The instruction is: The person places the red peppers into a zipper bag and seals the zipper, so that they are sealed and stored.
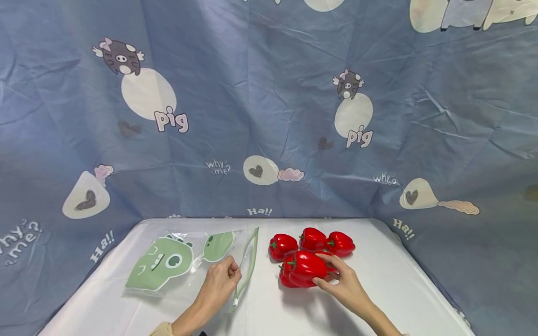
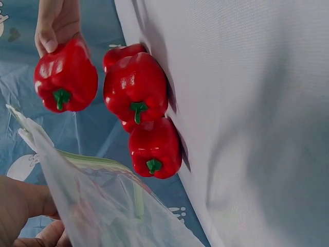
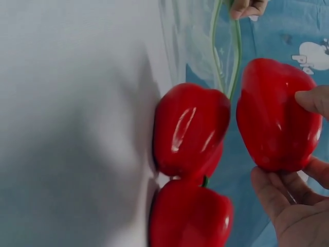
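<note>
My right hand [image 1: 346, 280] grips a red bell pepper [image 1: 308, 268], thumb on one side and fingers on the other. In the left wrist view this bell pepper [image 2: 67, 80] is lifted off the table, its green stem toward the bag. My left hand [image 1: 220, 280] pinches the top edge of a clear zip bag [image 1: 197, 282] printed with green cartoon figures. The bag's mouth, with its green zip strip [image 1: 252, 261], gapes toward the peppers. In the right wrist view, fingers of the left hand [image 3: 249, 7] hold that strip.
Behind the held pepper, partly hidden, another red pepper [image 1: 286, 275] rests on the white table [image 1: 395, 298]. Farther back lie three more, one pepper [image 1: 283, 247] at left and two at right. A blue printed cloth [image 1: 269, 116] hangs along the table's far edge.
</note>
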Motion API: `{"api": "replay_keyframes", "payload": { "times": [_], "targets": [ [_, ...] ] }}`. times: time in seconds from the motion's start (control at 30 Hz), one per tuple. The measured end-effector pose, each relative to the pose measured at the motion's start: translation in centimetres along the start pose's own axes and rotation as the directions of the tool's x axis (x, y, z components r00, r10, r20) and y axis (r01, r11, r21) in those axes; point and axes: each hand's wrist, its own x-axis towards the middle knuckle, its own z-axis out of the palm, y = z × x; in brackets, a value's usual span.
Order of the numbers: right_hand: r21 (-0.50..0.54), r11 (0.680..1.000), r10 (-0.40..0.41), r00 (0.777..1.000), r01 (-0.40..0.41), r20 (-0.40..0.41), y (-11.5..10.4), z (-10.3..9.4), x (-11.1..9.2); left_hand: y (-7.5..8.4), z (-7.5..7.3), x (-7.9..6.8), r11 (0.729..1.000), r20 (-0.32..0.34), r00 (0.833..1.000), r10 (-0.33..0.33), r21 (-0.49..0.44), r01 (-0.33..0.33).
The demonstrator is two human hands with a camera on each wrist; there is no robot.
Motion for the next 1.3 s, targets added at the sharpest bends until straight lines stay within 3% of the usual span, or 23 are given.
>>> {"api": "replay_keyframes", "payload": {
  "times": [0.37,0.57,0.8,1.07,1.3],
  "targets": [
    [0.054,0.998,0.028,1.0,-0.029,0.011,-1.3,0.7,1.1,0.2,-0.2,0.0,1.0,-0.008,1.0,0.025,-0.002,-0.026],
    [0.058,0.998,0.024,0.999,-0.025,0.029,-0.9,1.3,1.9,0.2,-0.1,0.0,0.999,-0.017,0.999,0.032,0.006,-0.032],
    [0.069,0.997,0.023,0.999,-0.025,0.032,0.8,2.8,3.0,0.2,0.0,-0.2,1.0,0.007,1.0,0.014,0.006,-0.014],
    [0.096,0.995,-0.009,0.998,0.003,0.066,0.0,4.9,3.6,0.4,0.1,-0.3,0.999,-0.005,0.999,0.033,0.016,-0.033],
    [0.051,0.997,-0.062,0.994,0.058,0.091,0.1,7.1,3.8,0.4,0.3,-0.4,0.999,-0.002,0.999,0.034,0.001,-0.034]
  ]
}}
